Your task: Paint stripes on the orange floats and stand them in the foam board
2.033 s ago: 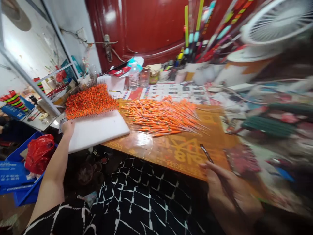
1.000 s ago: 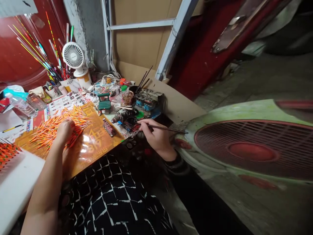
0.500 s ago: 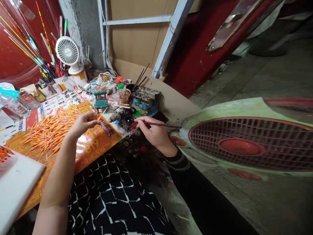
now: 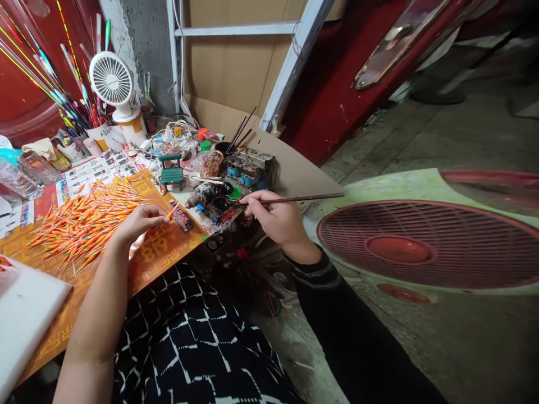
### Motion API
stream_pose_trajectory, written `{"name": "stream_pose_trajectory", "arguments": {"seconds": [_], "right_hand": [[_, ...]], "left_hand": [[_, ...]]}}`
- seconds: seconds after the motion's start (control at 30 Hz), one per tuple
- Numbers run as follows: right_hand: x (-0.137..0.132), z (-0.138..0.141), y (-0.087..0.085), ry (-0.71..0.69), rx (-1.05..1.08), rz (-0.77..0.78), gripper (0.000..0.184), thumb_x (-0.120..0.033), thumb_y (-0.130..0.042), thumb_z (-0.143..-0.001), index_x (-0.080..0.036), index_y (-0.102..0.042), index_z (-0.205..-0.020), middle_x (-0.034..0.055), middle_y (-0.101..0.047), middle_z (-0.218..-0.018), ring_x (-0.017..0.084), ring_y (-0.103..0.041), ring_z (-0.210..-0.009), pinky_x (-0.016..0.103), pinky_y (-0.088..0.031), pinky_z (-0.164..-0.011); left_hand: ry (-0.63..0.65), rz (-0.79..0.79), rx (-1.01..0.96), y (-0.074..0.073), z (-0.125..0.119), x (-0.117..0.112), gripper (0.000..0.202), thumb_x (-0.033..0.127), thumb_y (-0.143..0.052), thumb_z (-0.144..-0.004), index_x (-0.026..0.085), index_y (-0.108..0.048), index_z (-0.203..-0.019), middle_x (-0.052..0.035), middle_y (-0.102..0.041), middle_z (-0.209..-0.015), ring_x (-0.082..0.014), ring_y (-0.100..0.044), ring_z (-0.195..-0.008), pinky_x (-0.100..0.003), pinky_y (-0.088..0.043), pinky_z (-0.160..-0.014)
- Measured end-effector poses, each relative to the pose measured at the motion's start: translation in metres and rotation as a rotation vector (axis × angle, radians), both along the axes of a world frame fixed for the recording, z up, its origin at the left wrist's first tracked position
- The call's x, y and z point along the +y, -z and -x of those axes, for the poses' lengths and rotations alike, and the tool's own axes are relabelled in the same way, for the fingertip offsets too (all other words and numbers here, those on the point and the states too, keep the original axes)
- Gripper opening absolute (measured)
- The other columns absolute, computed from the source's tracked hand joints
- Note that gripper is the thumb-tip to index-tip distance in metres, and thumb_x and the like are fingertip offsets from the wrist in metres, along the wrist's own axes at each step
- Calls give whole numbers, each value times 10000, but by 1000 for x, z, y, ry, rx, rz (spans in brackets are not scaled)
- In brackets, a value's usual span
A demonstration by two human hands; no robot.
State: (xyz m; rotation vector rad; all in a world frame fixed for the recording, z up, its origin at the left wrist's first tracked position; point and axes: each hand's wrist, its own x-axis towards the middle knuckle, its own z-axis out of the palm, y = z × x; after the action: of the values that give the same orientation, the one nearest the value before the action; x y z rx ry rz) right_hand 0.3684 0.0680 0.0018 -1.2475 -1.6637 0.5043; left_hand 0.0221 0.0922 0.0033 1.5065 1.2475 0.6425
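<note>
My left hand (image 4: 148,219) is closed, pinching a small orange fishing float (image 4: 170,213) between thumb and fingertips. The float sits just left of a dark, paint-stained block (image 4: 182,219) at the table's edge. In my right hand (image 4: 281,222) is a thin dark paintbrush (image 4: 314,198), its handle pointing right and its tip toward the paint pots. A small round pot of black paint (image 4: 220,203) lies left of the brush tip; whether the tip touches anything is hard to see. A big pile of orange floats (image 4: 88,224) with green marks spreads beyond my left forearm.
A white foam slab (image 4: 31,314) lies at the near left. Behind the pile stand a small white fan (image 4: 112,81), a green toy chair (image 4: 170,173) and a cup with brushes (image 4: 225,148). A large green-rimmed floor fan (image 4: 393,185) is close to my right arm.
My right hand has moved a little right, and the brush's handle end has risen away from the black paint pot. My left hand still holds the float, slightly lower.
</note>
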Motion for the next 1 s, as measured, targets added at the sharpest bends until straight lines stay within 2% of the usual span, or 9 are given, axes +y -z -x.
{"name": "stream_pose_trajectory", "arguments": {"seconds": [0.2,0.33,0.43,0.6,0.87,1.0], "right_hand": [[2,2,5,46,167,60,316,-456,-583,-935,-185,-724,-854,-3,-645,-609,121,-553,-529,228,-425,-528],[6,8,15,-9,293,98,444,-591,-582,-935,-179,-730,-861,10,-659,-627,111,-540,-513,223,-432,-509],[8,9,22,-30,301,119,481,-629,-604,-917,-171,-738,-854,24,-680,-650,106,-549,-506,224,-440,-495],[6,4,24,56,320,104,450,-592,-608,-930,-167,-754,-904,22,-694,-662,102,-567,-521,215,-456,-508],[-2,-1,23,119,409,76,355,-510,-628,-940,-182,-754,-898,4,-665,-655,94,-559,-543,201,-445,-515],[-11,6,34,80,557,5,295,-470,-637,-942,-197,-744,-910,3,-661,-681,102,-582,-584,204,-464,-540]], "left_hand": [[45,40,23,-4,2,-2,334,452,-792,-741,134,-721,-817,14,-577,-603,-83,-491,-513,-204,-361,-477],[113,54,21,-4,6,-2,337,461,-777,-773,131,-730,-823,14,-574,-618,-73,-493,-535,-194,-367,-497],[127,70,40,-3,9,-2,332,459,-773,-778,131,-726,-805,10,-583,-629,-66,-489,-530,-191,-362,-497],[106,81,73,-4,11,0,339,460,-769,-758,126,-720,-784,18,-553,-577,-68,-456,-483,-198,-321,-452],[98,132,102,0,16,0,305,439,-764,-763,140,-708,-777,26,-549,-561,-55,-426,-433,-201,-270,-413],[117,132,111,1,19,0,286,416,-772,-753,142,-695,-741,28,-541,-552,-54,-431,-442,-199,-263,-420]]}}
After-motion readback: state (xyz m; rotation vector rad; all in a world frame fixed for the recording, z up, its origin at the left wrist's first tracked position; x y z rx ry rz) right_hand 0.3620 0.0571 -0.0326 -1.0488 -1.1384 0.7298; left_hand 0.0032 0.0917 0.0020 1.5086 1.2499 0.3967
